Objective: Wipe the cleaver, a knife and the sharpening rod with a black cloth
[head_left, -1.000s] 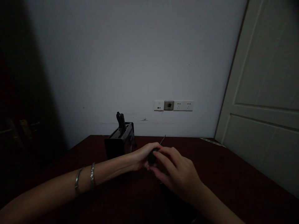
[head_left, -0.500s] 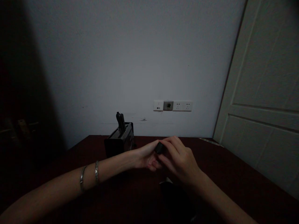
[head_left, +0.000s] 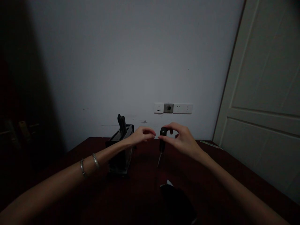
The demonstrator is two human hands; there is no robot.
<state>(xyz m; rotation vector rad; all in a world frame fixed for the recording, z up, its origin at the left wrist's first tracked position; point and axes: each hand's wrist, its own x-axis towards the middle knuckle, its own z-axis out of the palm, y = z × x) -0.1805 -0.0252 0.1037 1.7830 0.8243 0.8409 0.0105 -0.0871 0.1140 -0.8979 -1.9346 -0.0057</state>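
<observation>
My right hand [head_left: 181, 139] is raised above the dark red table [head_left: 234, 175] and pinches the black handle of a small screwdriver-like tool [head_left: 161, 144], whose thin metal shaft hangs point down. My left hand [head_left: 140, 135], with two bracelets on the wrist, hovers just left of the tool with its fingers curled together, apart from the handle and holding nothing I can see. A dark rectangular holder [head_left: 120, 149] with dark handles sticking out of its top stands on the table right under the left hand.
A dark flat object with a pale corner [head_left: 175, 197] lies on the table near me. A strip of wall sockets [head_left: 173, 108] sits on the grey wall behind. A pale door [head_left: 264, 93] stands at the right. The left side is in deep shadow.
Both hands rose from the table and parted. The tool went from between both hands into my right hand alone and now hangs point down. My left hand let go and moved left.
</observation>
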